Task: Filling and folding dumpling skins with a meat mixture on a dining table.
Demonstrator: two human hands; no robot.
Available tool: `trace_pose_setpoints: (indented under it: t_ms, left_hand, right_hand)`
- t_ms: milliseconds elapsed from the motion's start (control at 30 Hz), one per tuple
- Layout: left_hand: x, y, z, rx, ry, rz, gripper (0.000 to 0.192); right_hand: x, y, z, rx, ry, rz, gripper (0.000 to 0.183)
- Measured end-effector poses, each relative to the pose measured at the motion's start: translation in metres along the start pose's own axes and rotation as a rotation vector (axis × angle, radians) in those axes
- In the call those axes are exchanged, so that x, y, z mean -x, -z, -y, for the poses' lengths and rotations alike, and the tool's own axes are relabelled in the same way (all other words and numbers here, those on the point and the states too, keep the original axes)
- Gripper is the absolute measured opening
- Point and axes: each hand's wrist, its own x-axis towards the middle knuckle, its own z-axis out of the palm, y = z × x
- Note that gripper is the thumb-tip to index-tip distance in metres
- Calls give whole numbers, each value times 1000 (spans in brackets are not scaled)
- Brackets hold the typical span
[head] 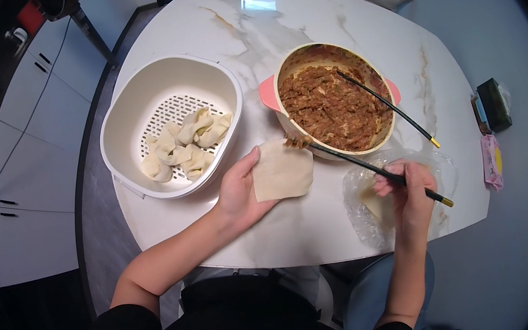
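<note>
My left hand (242, 197) holds a flat, pale dough wrapper (284, 172) across its palm and fingers, with the thumb at the wrapper's left edge. A black chopstick with a gold end (367, 166) is in my right hand (412, 188). Some brown minced filling (298, 142) clings to its tip, over the wrapper's upper edge. Just beyond stands a cream pot with pink handles (268, 94), holding minced filling (333, 106). A second black chopstick (390, 104) leans in it. Beneath my right hand lies a clear plastic bag (355, 211) with more wrappers (378, 204), partly hidden.
At the left, a white perforated basket (124, 113) holds several folded dumplings (187, 143). All stand on a marble-patterned table (240, 38). A tissue box (494, 105) and a pink packet (492, 161) are at the right edge. A blue chair (371, 297) is below right.
</note>
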Motion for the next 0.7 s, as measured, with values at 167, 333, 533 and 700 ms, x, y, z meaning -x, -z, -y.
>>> trace_pose_setpoints:
  t_ms: [167, 333, 533, 700]
  left_hand:
    - [3, 1, 0, -21, -6, -4, 46]
    - [5, -2, 0, -8, -30, -40, 44]
    - [9, -9, 5, 66, -34, 41, 46]
    - [15, -14, 10, 77, -51, 3, 48]
  right_hand:
    - [13, -10, -17, -57, -91, -26, 37]
    - [24, -15, -26, -128, -104, -64, 37]
    - [36, -19, -35, -166, -121, -100, 38]
    - [44, -18, -39, -223, -129, -130, 38]
